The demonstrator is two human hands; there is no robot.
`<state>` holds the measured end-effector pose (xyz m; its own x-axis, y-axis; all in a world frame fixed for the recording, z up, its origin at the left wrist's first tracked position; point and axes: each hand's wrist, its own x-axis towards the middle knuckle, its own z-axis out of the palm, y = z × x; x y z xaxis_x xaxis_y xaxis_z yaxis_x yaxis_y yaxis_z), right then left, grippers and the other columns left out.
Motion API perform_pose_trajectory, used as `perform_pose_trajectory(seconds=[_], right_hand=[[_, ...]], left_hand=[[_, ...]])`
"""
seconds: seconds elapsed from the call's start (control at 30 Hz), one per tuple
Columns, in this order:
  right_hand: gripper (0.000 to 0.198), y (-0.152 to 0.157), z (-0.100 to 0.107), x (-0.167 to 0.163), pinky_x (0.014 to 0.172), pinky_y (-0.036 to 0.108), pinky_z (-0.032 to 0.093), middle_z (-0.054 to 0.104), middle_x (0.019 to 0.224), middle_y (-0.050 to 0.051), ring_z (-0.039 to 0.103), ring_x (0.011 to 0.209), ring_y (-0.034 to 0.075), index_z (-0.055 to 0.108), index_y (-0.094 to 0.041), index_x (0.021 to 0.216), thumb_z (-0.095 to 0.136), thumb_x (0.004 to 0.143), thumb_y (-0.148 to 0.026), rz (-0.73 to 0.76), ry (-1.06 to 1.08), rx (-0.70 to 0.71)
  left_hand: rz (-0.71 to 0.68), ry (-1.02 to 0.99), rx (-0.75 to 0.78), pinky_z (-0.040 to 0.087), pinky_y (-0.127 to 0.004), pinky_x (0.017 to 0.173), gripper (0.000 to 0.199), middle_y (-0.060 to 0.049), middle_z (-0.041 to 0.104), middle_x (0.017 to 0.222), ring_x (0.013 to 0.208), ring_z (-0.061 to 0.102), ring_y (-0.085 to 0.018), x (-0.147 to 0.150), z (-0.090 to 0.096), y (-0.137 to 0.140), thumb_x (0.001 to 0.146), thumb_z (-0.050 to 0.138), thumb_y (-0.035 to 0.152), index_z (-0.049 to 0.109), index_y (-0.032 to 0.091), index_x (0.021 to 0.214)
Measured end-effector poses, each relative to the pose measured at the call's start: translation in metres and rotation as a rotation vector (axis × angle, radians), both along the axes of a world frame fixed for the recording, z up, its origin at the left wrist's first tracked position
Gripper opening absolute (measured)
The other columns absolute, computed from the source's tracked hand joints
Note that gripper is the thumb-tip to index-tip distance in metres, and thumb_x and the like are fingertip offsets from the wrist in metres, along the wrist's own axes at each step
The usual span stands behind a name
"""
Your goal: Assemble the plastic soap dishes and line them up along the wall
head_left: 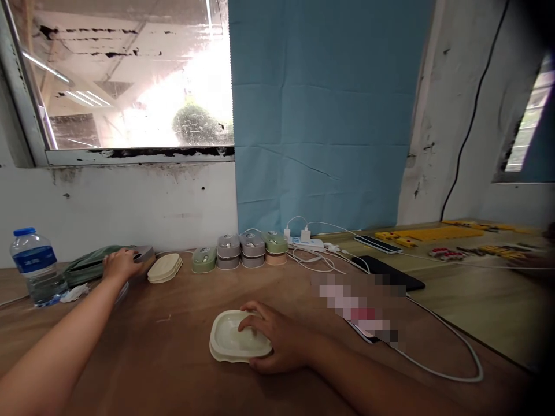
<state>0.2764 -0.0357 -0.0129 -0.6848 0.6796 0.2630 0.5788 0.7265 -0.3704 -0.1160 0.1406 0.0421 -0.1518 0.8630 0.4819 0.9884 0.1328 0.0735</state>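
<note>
My right hand (281, 341) grips the near right rim of a shallow cream plastic dish (229, 335), its fingers reaching over the inside and the thumb at the outer edge. The dish rests on the brown table. Farther off at the left, my left hand (120, 264) has its fingers closed on a grey box (145, 255), partly hidden behind the hand. Right beside that box lies a small stack of cream lids or trays (163, 267). A green pouch (87, 260) sits behind the left hand.
Small lidded boxes in grey and green (228, 248) line the wall, some stacked. A water bottle (37, 271) stands far left. At the right are a power strip (307, 242), white cables, a black tablet (390, 274), a blurred-out phone and yellow parts (442, 233).
</note>
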Motion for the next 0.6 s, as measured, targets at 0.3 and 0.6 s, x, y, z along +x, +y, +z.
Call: perform_pose_trajectory(seconds=[0.3,0.6], right_hand=[[0.056,0.001,0.003,0.002,0.092,0.033,0.035,0.032,0.126,0.007,0.039,0.112,0.024,0.046,-0.024,0.111,0.064,0.060,-0.038,-0.001,-0.024,-0.006],[0.066,0.003,0.005,0.002,0.094,0.033,0.033,0.032,0.126,0.007,0.039,0.112,0.023,0.042,-0.024,0.115,0.066,0.055,-0.032,0.018,-0.012,0.011]], left_hand=[[-0.068,-0.032,-0.029,0.042,-0.031,0.071,0.035,-0.012,0.063,0.088,0.085,0.056,-0.028,-0.023,-0.023,0.009,0.064,0.056,0.028,0.060,0.007,0.091],[-0.192,-0.331,0.527,0.041,-0.032,0.082,0.041,-0.010,0.059,0.101,0.093,0.055,-0.023,0.029,-0.013,-0.034,0.073,0.050,0.041,0.056,0.010,0.100]])
